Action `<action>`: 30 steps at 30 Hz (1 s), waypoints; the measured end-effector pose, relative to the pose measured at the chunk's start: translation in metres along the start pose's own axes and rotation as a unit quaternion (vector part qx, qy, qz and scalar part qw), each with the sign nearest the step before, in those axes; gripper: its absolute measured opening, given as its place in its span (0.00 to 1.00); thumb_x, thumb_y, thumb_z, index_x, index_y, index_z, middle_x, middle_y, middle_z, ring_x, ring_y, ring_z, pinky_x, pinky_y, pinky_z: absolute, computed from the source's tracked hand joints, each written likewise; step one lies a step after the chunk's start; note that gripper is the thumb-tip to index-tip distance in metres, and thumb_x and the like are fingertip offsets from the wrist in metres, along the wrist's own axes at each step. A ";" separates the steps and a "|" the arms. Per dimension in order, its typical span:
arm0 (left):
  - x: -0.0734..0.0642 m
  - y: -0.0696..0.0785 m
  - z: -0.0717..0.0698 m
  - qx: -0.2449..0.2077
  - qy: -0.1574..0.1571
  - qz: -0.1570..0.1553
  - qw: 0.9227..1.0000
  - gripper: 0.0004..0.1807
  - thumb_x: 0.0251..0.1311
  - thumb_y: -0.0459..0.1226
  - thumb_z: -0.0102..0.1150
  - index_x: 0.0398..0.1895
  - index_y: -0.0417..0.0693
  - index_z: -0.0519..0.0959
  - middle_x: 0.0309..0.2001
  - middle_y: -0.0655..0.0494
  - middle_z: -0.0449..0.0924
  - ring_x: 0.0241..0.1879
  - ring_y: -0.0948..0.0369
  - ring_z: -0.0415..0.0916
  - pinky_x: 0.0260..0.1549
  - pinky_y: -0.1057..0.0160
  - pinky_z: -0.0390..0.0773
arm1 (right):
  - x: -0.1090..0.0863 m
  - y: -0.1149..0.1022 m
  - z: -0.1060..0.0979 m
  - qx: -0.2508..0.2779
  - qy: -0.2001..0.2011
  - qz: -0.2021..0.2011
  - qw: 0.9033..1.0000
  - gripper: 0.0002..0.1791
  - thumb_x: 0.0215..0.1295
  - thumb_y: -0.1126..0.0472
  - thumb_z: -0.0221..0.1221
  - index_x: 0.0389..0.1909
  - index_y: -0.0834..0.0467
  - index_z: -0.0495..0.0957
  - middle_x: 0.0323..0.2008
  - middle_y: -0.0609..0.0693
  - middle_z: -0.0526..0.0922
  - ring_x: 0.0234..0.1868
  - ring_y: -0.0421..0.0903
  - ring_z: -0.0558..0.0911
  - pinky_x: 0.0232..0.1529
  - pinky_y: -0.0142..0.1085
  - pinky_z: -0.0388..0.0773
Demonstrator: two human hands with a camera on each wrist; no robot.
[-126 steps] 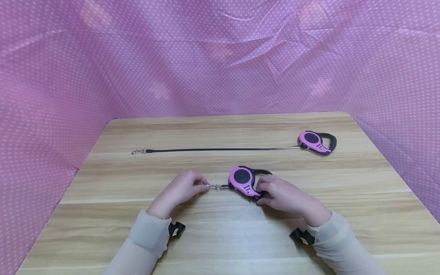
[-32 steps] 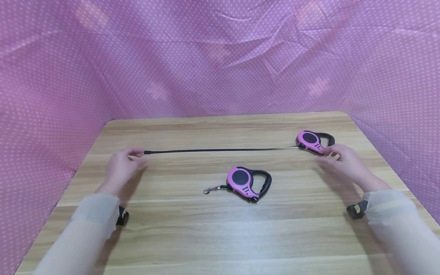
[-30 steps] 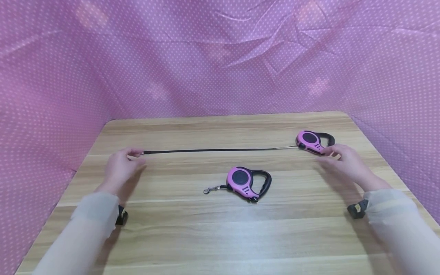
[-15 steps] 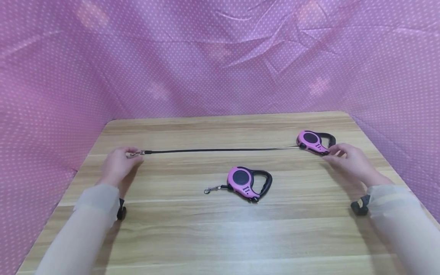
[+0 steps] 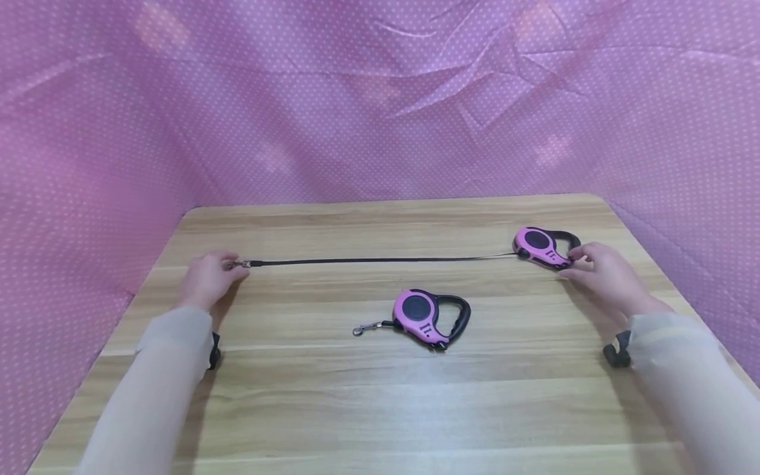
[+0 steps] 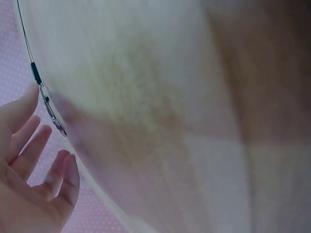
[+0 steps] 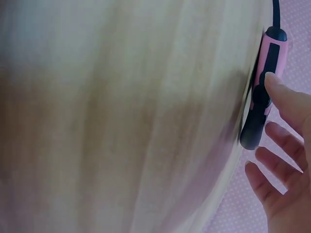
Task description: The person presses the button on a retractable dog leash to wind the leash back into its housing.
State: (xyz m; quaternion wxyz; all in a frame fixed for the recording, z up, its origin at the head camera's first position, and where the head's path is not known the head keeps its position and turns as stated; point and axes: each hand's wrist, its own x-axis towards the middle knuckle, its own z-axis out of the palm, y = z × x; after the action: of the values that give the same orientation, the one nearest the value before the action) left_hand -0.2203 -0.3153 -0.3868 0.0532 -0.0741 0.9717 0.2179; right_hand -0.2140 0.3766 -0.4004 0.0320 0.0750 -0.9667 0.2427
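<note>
In the head view, a pink and black retractable dog leash [image 5: 536,240] lies at the back right of the table. Its black strap [image 5: 380,260] stretches left to a metal clip [image 5: 242,264]. My left hand [image 5: 208,280] is at the clip, with thumb and loosely bent fingers on either side; in the left wrist view the clip [image 6: 52,114] shows uncovered past the fingertips. My right hand [image 5: 611,280] pinches the handle end of the leash. The right wrist view shows its thumb on the dark part of the casing [image 7: 262,92], with the index finger hidden behind.
A second pink and black retractable leash [image 5: 415,309] lies mid-table, nearer me, its strap drawn in and its metal clip [image 5: 366,328] pointing left. Pink dotted cloth [image 5: 380,112] hangs behind and at both sides of the wooden table [image 5: 356,409].
Both hands have left the nearer leash and moved apart to the two ends of the farther one. In the last second the left hand shifted slightly left, uncovering the clip; the leash stayed nearly still.
</note>
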 end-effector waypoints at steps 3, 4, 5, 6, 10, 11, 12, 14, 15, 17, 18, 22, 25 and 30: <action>0.001 -0.002 0.000 0.004 -0.007 0.001 1.000 0.33 0.68 0.51 0.55 0.68 0.41 0.68 0.66 0.31 0.67 0.66 0.33 0.61 0.64 0.33 0.60 | 0.003 0.003 0.001 -0.034 0.008 -0.027 0.999 0.28 0.60 0.54 0.68 0.52 0.72 0.76 0.56 0.74 0.73 0.58 0.73 0.67 0.61 0.67 0.60; 0.001 -0.003 0.001 0.007 -0.009 0.002 1.000 0.33 0.68 0.51 0.55 0.69 0.41 0.68 0.66 0.32 0.68 0.66 0.33 0.61 0.64 0.33 0.60 | 0.004 0.003 0.002 -0.051 0.015 -0.040 0.998 0.27 0.60 0.55 0.68 0.51 0.72 0.76 0.55 0.74 0.74 0.57 0.72 0.68 0.61 0.66 0.60; 0.002 -0.003 0.001 0.009 -0.010 0.003 1.000 0.32 0.68 0.51 0.55 0.68 0.41 0.68 0.66 0.32 0.69 0.66 0.34 0.63 0.64 0.33 0.61 | 0.005 0.004 0.002 -0.068 0.019 -0.050 0.996 0.26 0.59 0.55 0.68 0.51 0.71 0.77 0.54 0.74 0.75 0.57 0.72 0.68 0.60 0.66 0.61; 0.003 -0.004 0.002 0.009 -0.011 0.002 1.000 0.32 0.68 0.51 0.55 0.68 0.41 0.68 0.65 0.32 0.69 0.66 0.34 0.63 0.64 0.33 0.61 | 0.006 0.005 0.002 -0.086 0.022 -0.061 0.994 0.26 0.59 0.55 0.68 0.50 0.71 0.78 0.54 0.73 0.76 0.56 0.72 0.69 0.60 0.65 0.62; 0.006 -0.006 0.004 0.011 -0.003 0.006 1.000 0.28 0.68 0.49 0.56 0.64 0.41 0.72 0.62 0.35 0.74 0.63 0.37 0.69 0.62 0.35 0.64 | 0.008 0.004 0.004 -0.133 0.020 -0.093 0.987 0.23 0.59 0.56 0.68 0.48 0.71 0.80 0.50 0.71 0.81 0.55 0.72 0.72 0.60 0.64 0.64; 0.006 -0.006 0.005 0.011 -0.001 0.007 1.000 0.27 0.68 0.48 0.56 0.63 0.41 0.73 0.61 0.35 0.75 0.62 0.38 0.69 0.62 0.36 0.64 | 0.009 0.004 0.004 -0.138 0.016 -0.096 0.986 0.23 0.60 0.56 0.67 0.48 0.71 0.80 0.50 0.71 0.81 0.55 0.72 0.72 0.60 0.64 0.64; 0.007 -0.006 0.006 0.012 0.001 0.008 1.000 0.26 0.68 0.48 0.57 0.62 0.41 0.74 0.61 0.35 0.75 0.62 0.39 0.70 0.62 0.36 0.65 | 0.010 0.003 0.004 -0.143 0.012 -0.097 0.985 0.23 0.60 0.56 0.67 0.48 0.71 0.80 0.50 0.70 0.81 0.55 0.72 0.72 0.60 0.64 0.64; 0.007 -0.006 0.006 0.016 0.005 0.010 1.000 0.25 0.68 0.48 0.57 0.60 0.41 0.75 0.61 0.36 0.75 0.62 0.39 0.70 0.62 0.37 0.65 | 0.011 0.003 0.005 -0.148 0.001 -0.099 0.984 0.23 0.61 0.56 0.67 0.47 0.71 0.80 0.50 0.70 0.81 0.55 0.71 0.73 0.60 0.64 0.64; 0.008 -0.006 0.006 0.019 0.006 0.010 1.000 0.24 0.68 0.48 0.56 0.60 0.41 0.75 0.61 0.36 0.75 0.62 0.39 0.70 0.62 0.37 0.65 | 0.012 0.002 0.006 -0.148 -0.003 -0.099 0.984 0.23 0.62 0.56 0.66 0.47 0.71 0.80 0.49 0.70 0.81 0.55 0.71 0.73 0.61 0.64 0.64; 0.008 -0.005 0.007 0.022 0.005 0.007 1.000 0.23 0.69 0.48 0.56 0.59 0.42 0.76 0.62 0.36 0.74 0.63 0.39 0.69 0.62 0.36 0.65 | 0.014 0.002 0.007 -0.149 -0.010 -0.104 0.983 0.22 0.62 0.56 0.66 0.46 0.72 0.80 0.48 0.70 0.82 0.54 0.70 0.75 0.61 0.63 0.65; 0.008 -0.003 0.007 0.022 0.003 0.005 1.000 0.23 0.69 0.47 0.55 0.59 0.42 0.76 0.62 0.36 0.74 0.62 0.39 0.69 0.62 0.36 0.65 | 0.014 0.001 0.007 -0.148 -0.014 -0.106 0.983 0.21 0.63 0.56 0.66 0.45 0.72 0.81 0.47 0.70 0.82 0.53 0.69 0.75 0.60 0.63 0.66; 0.008 0.000 0.008 0.021 -0.007 -0.006 1.000 0.19 0.71 0.47 0.54 0.55 0.43 0.77 0.58 0.37 0.76 0.59 0.40 0.71 0.58 0.37 0.68 | 0.015 0.000 0.010 -0.131 -0.029 -0.102 0.986 0.20 0.65 0.54 0.64 0.42 0.71 0.81 0.44 0.68 0.82 0.50 0.66 0.79 0.57 0.62 0.70; 0.008 0.000 0.009 0.023 -0.007 -0.003 1.000 0.17 0.71 0.47 0.54 0.50 0.43 0.78 0.51 0.39 0.78 0.51 0.44 0.73 0.53 0.40 0.71 | 0.015 0.000 0.011 -0.120 -0.038 -0.085 0.988 0.22 0.66 0.52 0.63 0.43 0.71 0.81 0.44 0.68 0.82 0.48 0.66 0.80 0.56 0.62 0.71; 0.008 -0.004 0.009 0.021 -0.003 0.014 1.000 0.17 0.71 0.47 0.54 0.44 0.41 0.79 0.44 0.41 0.79 0.43 0.48 0.73 0.46 0.46 0.72 | 0.015 -0.003 0.015 -0.118 -0.041 -0.075 0.989 0.26 0.67 0.50 0.61 0.45 0.73 0.79 0.44 0.68 0.81 0.48 0.66 0.80 0.56 0.61 0.72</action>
State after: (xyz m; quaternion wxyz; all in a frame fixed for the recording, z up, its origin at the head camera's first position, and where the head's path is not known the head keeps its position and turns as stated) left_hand -0.2263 -0.3159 -0.3980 0.0547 -0.0585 0.9769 0.1979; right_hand -0.2287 0.3649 -0.4103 0.0185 0.1526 -0.9807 0.1208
